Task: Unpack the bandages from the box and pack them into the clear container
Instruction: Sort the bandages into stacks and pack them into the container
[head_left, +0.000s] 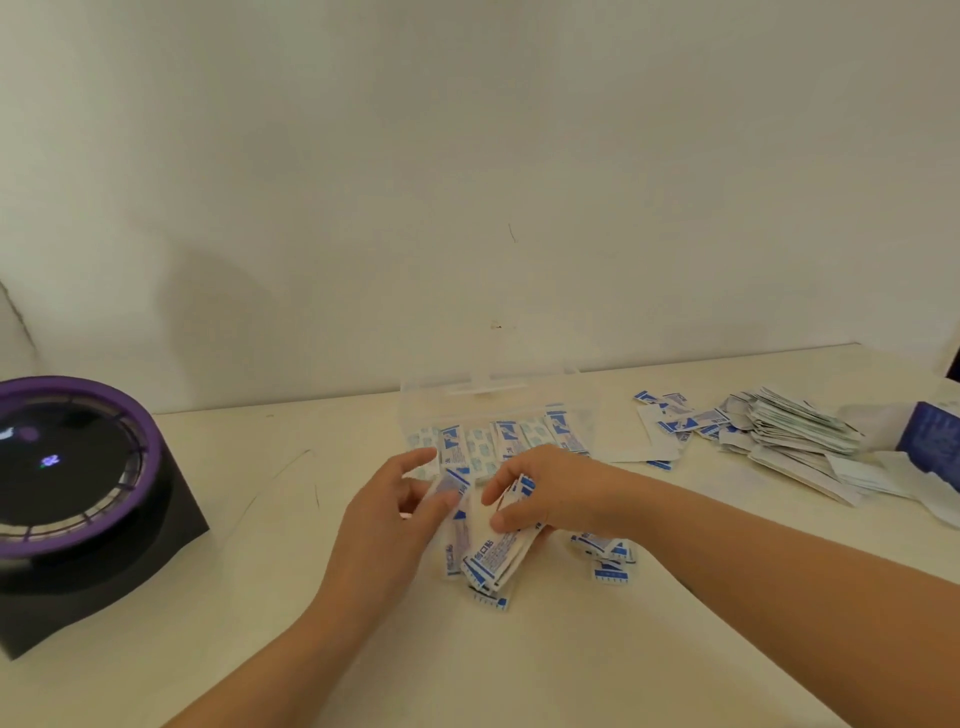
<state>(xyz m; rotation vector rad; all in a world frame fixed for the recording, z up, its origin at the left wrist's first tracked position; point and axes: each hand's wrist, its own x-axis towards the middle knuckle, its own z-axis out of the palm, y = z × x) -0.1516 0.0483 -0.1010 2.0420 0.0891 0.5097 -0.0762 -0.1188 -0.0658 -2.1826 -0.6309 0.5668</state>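
Note:
A clear plastic container (488, 397) stands open at the back of the table, with several white-and-blue bandage packets (506, 441) standing in a row inside it. Just in front of it, my right hand (550, 491) grips a fanned stack of bandage packets (491, 556) between thumb and fingers. My left hand (387, 519) pinches the left side of the same stack with its thumb. A few loose packets (608, 558) lie under and right of my right wrist. The dark blue bandage box (930, 434) sits at the far right edge.
A big pile of loose bandage packets (784, 441) and white paper sheets spreads across the table's right side. A black device with a purple ring (78, 493) stands at the left. A pale wall rises right behind the table.

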